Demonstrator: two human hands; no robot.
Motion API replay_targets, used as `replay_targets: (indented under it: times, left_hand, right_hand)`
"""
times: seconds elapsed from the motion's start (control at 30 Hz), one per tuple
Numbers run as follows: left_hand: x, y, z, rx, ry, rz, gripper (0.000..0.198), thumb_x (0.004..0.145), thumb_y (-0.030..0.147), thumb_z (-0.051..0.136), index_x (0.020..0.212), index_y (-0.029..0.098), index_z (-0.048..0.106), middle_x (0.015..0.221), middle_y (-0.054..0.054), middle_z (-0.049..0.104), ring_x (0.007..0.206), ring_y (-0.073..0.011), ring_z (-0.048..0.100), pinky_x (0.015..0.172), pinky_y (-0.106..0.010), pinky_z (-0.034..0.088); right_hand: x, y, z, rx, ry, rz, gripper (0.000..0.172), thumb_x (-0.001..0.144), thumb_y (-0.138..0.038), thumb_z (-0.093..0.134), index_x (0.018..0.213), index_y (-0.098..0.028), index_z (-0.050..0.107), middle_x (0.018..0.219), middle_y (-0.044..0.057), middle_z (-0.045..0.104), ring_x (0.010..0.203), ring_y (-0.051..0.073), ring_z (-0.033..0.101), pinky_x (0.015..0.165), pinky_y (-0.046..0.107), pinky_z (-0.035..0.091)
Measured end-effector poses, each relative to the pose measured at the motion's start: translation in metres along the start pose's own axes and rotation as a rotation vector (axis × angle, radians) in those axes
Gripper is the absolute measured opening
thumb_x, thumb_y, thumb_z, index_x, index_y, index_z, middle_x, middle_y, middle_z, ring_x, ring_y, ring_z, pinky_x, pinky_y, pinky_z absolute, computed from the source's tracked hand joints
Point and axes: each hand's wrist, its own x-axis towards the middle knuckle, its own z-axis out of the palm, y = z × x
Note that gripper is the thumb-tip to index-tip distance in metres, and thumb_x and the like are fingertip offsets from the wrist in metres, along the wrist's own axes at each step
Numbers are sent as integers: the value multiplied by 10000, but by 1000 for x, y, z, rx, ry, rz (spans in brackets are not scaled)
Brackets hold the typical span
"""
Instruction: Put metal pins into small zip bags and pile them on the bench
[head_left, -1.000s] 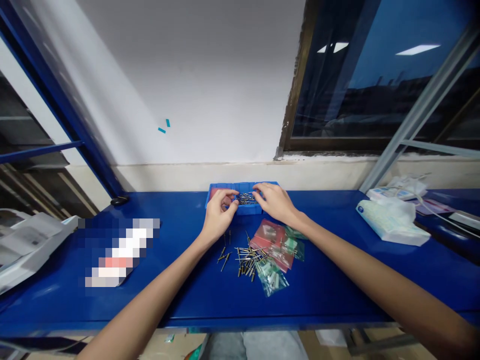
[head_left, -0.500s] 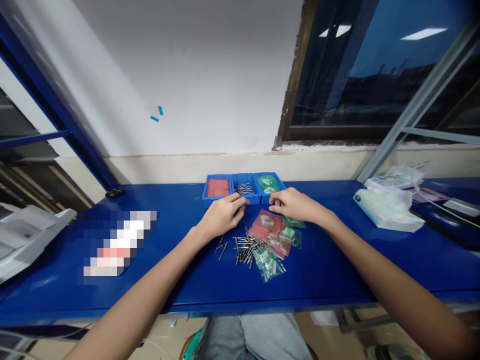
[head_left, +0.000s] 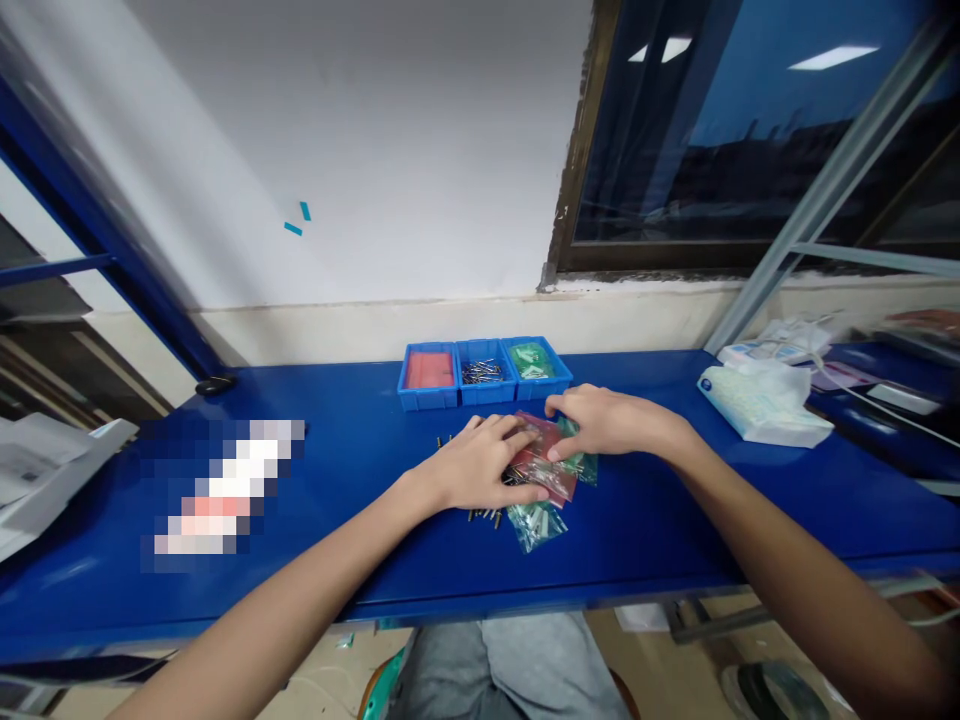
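My left hand [head_left: 480, 464] lies palm down on a heap of small metal pins [head_left: 487, 514] on the blue table [head_left: 360, 560], fingers curled over them. My right hand [head_left: 600, 422] rests beside it, fingertips pressing on the red plastic bag [head_left: 544, 475] and a green bag [head_left: 585, 465]. Another green bag [head_left: 534, 522] lies just in front. Behind the hands stand three joined blue bins: the left bin [head_left: 428, 372] holds red bags, the middle bin [head_left: 484, 372] holds metal pins, the right bin [head_left: 534, 364] holds green bags.
A white wrapped packet [head_left: 757, 410] and other white items [head_left: 780, 350] lie at the right. A blurred-out object [head_left: 225, 485] lies at the left, grey paper or a box [head_left: 45, 470] at the far left. A small black object [head_left: 214, 384] sits by the wall. A window frame [head_left: 570, 180] stands behind.
Both hands have drawn back from the middle bin toward me and come down on the pile of pins and bags. The camera view has tilted slightly.
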Motion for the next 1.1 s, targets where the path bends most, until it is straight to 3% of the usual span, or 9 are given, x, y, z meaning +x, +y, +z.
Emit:
replay_targets:
  times: [0.2,0.4,0.57,0.7,0.83,1.0,1.1]
  left_hand:
    - [0,-9,3,8,5,52,664,910,642,538,1396,189,532,1411,-170,535,1235,-345,546,1021,-491,433]
    - [1,-22,1,23,3,70,619,940,559,534,1405,151,536,1387,-178,553,1228,-331,568,1016,-442,461]
    - [0,-29,0,-24,21,50,570,943,532,552,1382,169,551,1371,-160,565,1244,-313,560,1030,-437,463]
    - [-2,-34,-18,-163,107,42,382,972,442,538,1249,196,626,1231,-120,640,1118,-249,619,972,-393,490]
    - [-9,-49,-48,-226,282,-94,240,942,372,566,1030,176,674,968,-69,692,863,-194,643,796,-327,507]
    - [-25,-72,-61,-335,-77,-257,379,749,454,772,1011,190,698,730,-9,672,612,-161,623,554,-244,437]
    - [-30,-83,-54,-348,-132,-243,422,658,416,834,1016,222,724,731,2,671,613,-162,635,526,-226,423]
  right_hand:
    - [10,2,11,158,-82,-77,342,689,-415,810,900,-211,634,805,14,649,572,148,581,504,260,377]
    - [26,7,16,157,13,-193,338,719,-405,803,931,-200,636,808,19,640,731,180,585,585,251,380]
    - [32,5,18,207,48,-228,324,764,-401,774,959,-185,632,844,20,616,753,171,564,623,254,383]
    - [33,2,17,246,71,-251,267,779,-345,765,950,-178,646,807,11,602,718,158,540,624,259,375]
    - [34,-1,18,287,95,-320,268,797,-373,749,959,-176,666,801,11,599,701,151,535,625,263,383]
    - [30,-16,20,325,219,-391,138,878,-300,651,944,-182,680,803,14,613,719,147,544,644,261,390]
    - [26,-30,24,325,245,-437,122,899,-263,630,973,-191,694,818,19,628,755,151,557,689,264,404]
